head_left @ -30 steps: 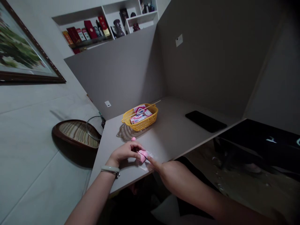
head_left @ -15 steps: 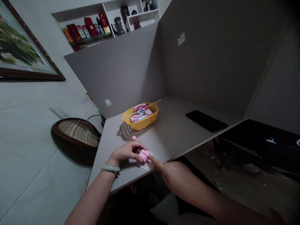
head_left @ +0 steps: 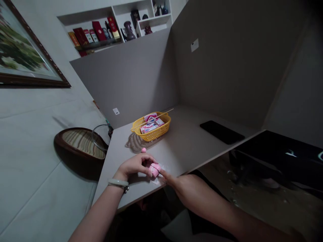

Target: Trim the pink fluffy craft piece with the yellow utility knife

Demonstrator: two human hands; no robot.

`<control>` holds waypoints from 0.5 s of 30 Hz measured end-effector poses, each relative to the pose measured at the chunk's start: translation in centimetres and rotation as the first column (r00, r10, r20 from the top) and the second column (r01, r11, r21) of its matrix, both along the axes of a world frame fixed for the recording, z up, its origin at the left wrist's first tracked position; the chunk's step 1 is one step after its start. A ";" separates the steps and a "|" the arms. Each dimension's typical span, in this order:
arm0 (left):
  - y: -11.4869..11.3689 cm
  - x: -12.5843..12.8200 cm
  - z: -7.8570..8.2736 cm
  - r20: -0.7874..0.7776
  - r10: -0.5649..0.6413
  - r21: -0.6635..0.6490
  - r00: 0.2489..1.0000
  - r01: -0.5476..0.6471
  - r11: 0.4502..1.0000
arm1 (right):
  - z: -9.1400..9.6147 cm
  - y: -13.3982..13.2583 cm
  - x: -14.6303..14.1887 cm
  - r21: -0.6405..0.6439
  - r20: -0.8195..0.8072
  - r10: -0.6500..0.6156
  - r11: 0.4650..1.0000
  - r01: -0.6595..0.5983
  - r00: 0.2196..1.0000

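The left hand point(head_left: 135, 165) has its grip closed around a pink block point(head_left: 154, 169), which sits on a white paper sheet point(head_left: 161, 178) on the worktop point(head_left: 176, 151). The right hand point(head_left: 175, 181) has its fingertips pinched together on a thin pin point(head_left: 155, 167) set against the block. A small pink ball point(head_left: 143, 150) lies just beyond the left hand; farther off stand a yellow plastic basket point(head_left: 151, 127) of printed boxes, a black tablet point(head_left: 222, 132) and a glass bowl point(head_left: 100, 136).

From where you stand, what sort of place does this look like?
Probably a room in a home: a framed painting, built-in shelves of boxes and a vase, and a corner desk.
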State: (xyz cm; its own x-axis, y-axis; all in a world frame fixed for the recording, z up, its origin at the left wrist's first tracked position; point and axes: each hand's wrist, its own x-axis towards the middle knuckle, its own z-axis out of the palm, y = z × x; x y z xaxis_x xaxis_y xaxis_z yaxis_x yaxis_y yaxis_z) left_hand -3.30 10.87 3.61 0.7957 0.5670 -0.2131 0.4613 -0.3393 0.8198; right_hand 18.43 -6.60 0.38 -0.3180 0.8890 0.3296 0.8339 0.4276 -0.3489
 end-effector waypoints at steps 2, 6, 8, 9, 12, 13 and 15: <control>0.0 0.0 0.0 -0.010 -0.017 0.012 1.000 0.017 1.000 | 0.1 -0.6 0.5 -0.078 0.043 0.016 0.997 -0.012 0.999; 0.0 0.1 0.0 -0.018 -0.031 0.040 0.999 0.031 0.999 | 0.5 -0.8 0.3 -0.143 0.116 0.002 0.990 0.015 0.993; 0.1 0.1 0.0 -0.002 -0.014 0.017 1.000 0.014 1.000 | 0.5 -0.1 -0.4 -0.133 0.099 -0.009 0.991 0.023 0.995; 0.1 0.1 0.0 0.008 -0.001 0.000 1.000 0.001 1.000 | 0.5 0.3 -0.7 -0.131 0.083 -0.012 0.991 0.022 0.996; 0.1 0.0 -0.1 0.015 0.018 -0.018 1.000 -0.018 1.000 | 0.2 0.4 -0.5 -0.126 0.023 0.005 0.992 -0.002 1.000; 0.1 0.0 0.0 0.008 0.013 -0.009 1.000 -0.013 1.000 | 0.2 0.1 -0.2 -0.125 0.003 0.017 0.992 -0.016 1.000; 0.1 0.0 0.0 -0.014 -0.009 0.022 1.000 0.009 1.000 | 0.3 -0.6 0.6 -0.141 -0.019 0.028 0.989 -0.030 0.999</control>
State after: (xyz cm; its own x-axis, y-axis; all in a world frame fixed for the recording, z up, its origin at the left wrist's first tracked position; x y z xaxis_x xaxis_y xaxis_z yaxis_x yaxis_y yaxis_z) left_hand -3.25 10.95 3.63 0.7979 0.5643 -0.2120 0.4695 -0.3613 0.8056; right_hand 19.03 -7.19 0.69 -0.3399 0.9175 0.2067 0.8151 0.3970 -0.4219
